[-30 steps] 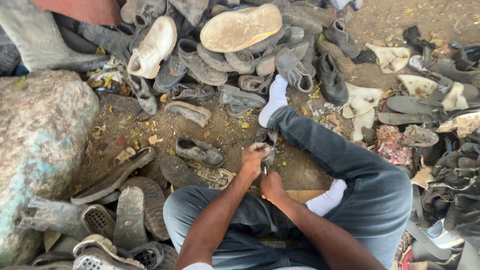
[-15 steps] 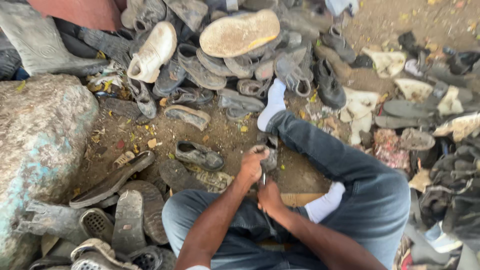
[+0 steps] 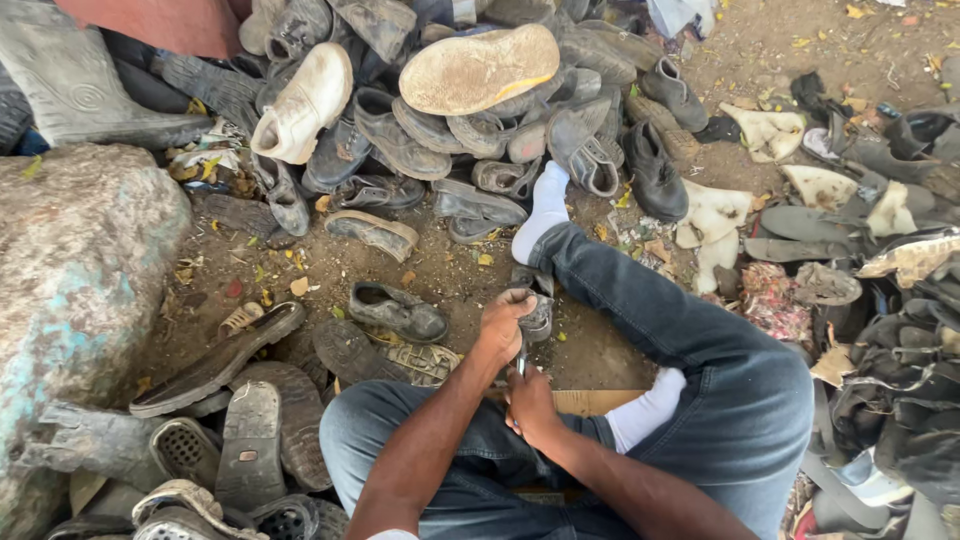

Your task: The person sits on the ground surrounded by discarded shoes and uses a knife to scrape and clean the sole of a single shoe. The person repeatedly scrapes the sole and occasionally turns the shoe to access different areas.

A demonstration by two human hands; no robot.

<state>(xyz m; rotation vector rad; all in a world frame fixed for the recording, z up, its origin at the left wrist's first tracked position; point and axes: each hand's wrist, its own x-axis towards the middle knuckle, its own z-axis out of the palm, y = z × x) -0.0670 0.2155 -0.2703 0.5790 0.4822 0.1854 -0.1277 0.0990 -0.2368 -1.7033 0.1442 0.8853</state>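
Observation:
I sit on the dirt in blue jeans and white socks. My left hand (image 3: 503,325) grips a worn dark grey shoe (image 3: 538,312) beside my outstretched leg (image 3: 640,310). Just below it, my right hand (image 3: 530,405) is closed round a thin dark tool (image 3: 521,362) whose tip points up at the shoe. The two hands are almost touching. What kind of tool it is, I cannot tell; most of the shoe is hidden by my left hand.
A heap of old shoes (image 3: 440,120) with a big tan sole (image 3: 478,68) fills the far side. Loose soles (image 3: 215,360) lie at the left by a large rock (image 3: 70,290). Sandals and scraps (image 3: 840,220) lie right. A cardboard piece (image 3: 590,400) is underfoot.
Both hands stay together on the shoe and tool, shifting only slightly. The view has drifted a little over the ground.

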